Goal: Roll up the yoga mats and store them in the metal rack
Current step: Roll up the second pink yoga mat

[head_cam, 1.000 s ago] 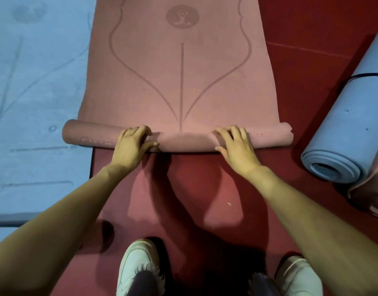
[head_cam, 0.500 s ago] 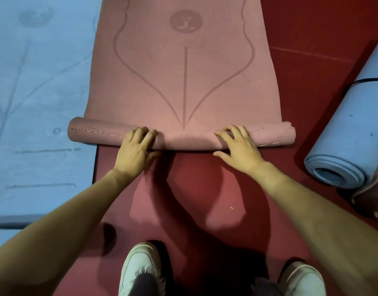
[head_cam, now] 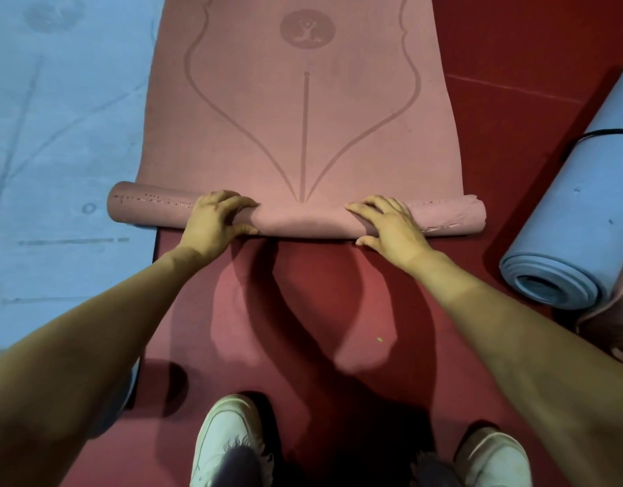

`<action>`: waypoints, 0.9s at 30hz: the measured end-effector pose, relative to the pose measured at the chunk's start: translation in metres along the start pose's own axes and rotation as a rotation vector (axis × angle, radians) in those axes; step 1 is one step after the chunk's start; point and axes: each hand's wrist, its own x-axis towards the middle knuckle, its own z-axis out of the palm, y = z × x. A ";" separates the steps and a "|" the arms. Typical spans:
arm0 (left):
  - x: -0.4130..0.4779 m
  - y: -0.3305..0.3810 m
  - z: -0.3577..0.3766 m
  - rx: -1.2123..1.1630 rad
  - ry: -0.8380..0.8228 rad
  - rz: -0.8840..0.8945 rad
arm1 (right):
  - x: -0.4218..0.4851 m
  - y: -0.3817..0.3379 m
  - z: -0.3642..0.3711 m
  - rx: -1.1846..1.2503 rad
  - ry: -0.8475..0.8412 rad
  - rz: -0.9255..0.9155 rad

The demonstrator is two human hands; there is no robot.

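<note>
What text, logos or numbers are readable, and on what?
No legible words or numbers.
On the pink mat: round emblem of a figure, no lettering.
On its rolled end: dotted marks, too blurred to read.
On the flat blue mat: faint lines, small ring, no text.

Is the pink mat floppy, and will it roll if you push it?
Probably floppy: the pink mat curls into a tight roll under the left hand and right hand. Being round, it would likely roll forward when pushed.
</note>
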 end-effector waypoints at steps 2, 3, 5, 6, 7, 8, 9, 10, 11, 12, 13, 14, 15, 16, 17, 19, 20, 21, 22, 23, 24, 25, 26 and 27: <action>0.001 0.001 -0.003 -0.008 0.015 -0.015 | 0.004 -0.001 -0.003 -0.027 -0.010 0.022; 0.001 0.001 -0.004 -0.026 0.022 -0.027 | 0.006 -0.002 -0.005 -0.035 -0.026 0.032; 0.003 0.004 -0.007 -0.062 0.031 -0.051 | 0.009 -0.004 -0.011 -0.046 -0.049 0.043; 0.002 0.005 -0.008 -0.074 0.037 -0.062 | 0.008 -0.005 -0.013 -0.045 -0.050 0.042; 0.000 0.006 -0.009 -0.079 0.045 -0.068 | 0.006 -0.006 -0.016 -0.039 -0.046 0.037; -0.005 0.008 -0.010 -0.078 0.055 -0.066 | 0.002 -0.005 -0.017 -0.027 -0.041 0.031; -0.011 0.011 -0.009 -0.073 0.062 -0.059 | -0.004 -0.004 -0.018 -0.014 -0.041 0.026; -0.018 0.014 -0.006 -0.073 0.061 -0.050 | -0.012 -0.003 -0.019 -0.004 -0.044 0.022; -0.027 0.018 -0.003 -0.076 0.057 -0.044 | -0.022 -0.002 -0.019 0.004 -0.044 0.018; -0.037 0.021 0.002 -0.076 0.054 -0.036 | -0.033 -0.001 -0.018 0.009 -0.038 0.011; -0.048 0.024 0.007 -0.072 0.054 -0.025 | -0.044 -0.001 -0.016 0.011 -0.032 0.004; -0.059 0.027 0.011 -0.066 0.057 -0.012 | -0.054 -0.001 -0.013 0.010 -0.031 -0.002; -0.070 0.028 0.014 -0.063 0.061 -0.002 | -0.066 -0.002 -0.010 0.008 -0.037 -0.008; -0.082 0.030 0.017 -0.068 0.067 0.006 | -0.077 -0.004 -0.006 0.004 -0.044 -0.018; -0.093 0.031 0.018 -0.080 0.074 0.012 | -0.087 -0.006 -0.002 0.002 -0.047 -0.031; -0.113 0.034 0.020 -0.099 0.074 0.023 | -0.106 -0.010 0.005 0.006 -0.041 -0.052; -0.121 0.036 0.021 -0.102 0.072 0.021 | -0.112 -0.011 0.008 0.011 -0.043 -0.053; -0.127 0.038 0.022 -0.103 0.072 0.014 | -0.117 -0.012 0.009 0.022 -0.051 -0.046; -0.130 0.039 0.023 -0.105 0.075 0.002 | -0.119 -0.013 0.010 0.035 -0.060 -0.038; -0.132 0.040 0.024 -0.108 0.078 -0.012 | -0.119 -0.014 0.010 0.052 -0.065 -0.033; -0.130 0.041 0.023 -0.116 0.075 -0.024 | -0.118 -0.013 0.009 0.076 -0.066 -0.023; -0.127 0.041 0.022 -0.135 0.065 -0.032 | -0.117 -0.013 0.008 0.108 -0.068 -0.003; -0.122 0.041 0.019 -0.161 0.050 -0.038 | -0.116 -0.012 0.007 0.144 -0.069 0.021; -0.117 0.041 0.017 -0.187 0.037 -0.045 | -0.114 -0.011 0.007 0.166 -0.066 0.036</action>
